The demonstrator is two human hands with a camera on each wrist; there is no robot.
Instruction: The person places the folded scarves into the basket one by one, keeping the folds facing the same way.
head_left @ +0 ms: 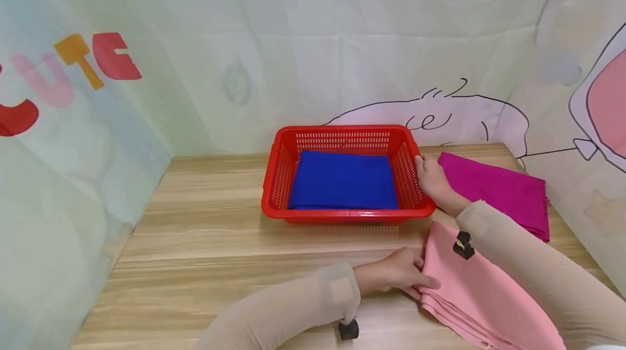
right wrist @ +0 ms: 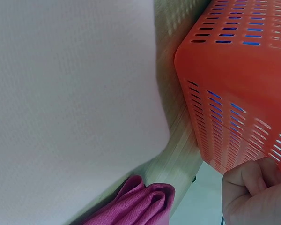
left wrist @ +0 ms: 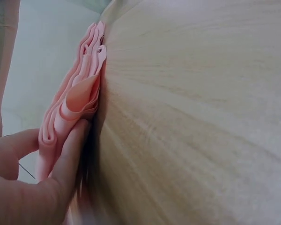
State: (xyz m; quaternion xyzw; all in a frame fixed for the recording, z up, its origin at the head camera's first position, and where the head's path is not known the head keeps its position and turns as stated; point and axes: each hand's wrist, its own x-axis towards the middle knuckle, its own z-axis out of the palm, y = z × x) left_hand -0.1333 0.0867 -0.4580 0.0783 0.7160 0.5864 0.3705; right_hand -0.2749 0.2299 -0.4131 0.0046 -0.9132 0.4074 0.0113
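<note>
A folded pink cloth (head_left: pixel 469 285) lies at the front right of the table. My left hand (head_left: pixel 398 273) pinches its left edge, thumb on top and fingers beneath, as the left wrist view also shows on the cloth's stacked folds (left wrist: pixel 61 112). My right hand (head_left: pixel 437 180) grips the right rim of a red plastic basket (head_left: pixel 347 213), its fingers curled at the edge in the right wrist view. Inside the basket lies a folded blue cloth (head_left: pixel 344 181). Right of my right hand is a folded magenta cloth (head_left: pixel 499 189), partly behind the forearm.
The wooden table (head_left: pixel 210 241) stretches left of the basket. Behind it hangs a pale printed curtain (head_left: pixel 205 67), close to the basket's back and the table's sides. My right forearm passes over the pink cloth.
</note>
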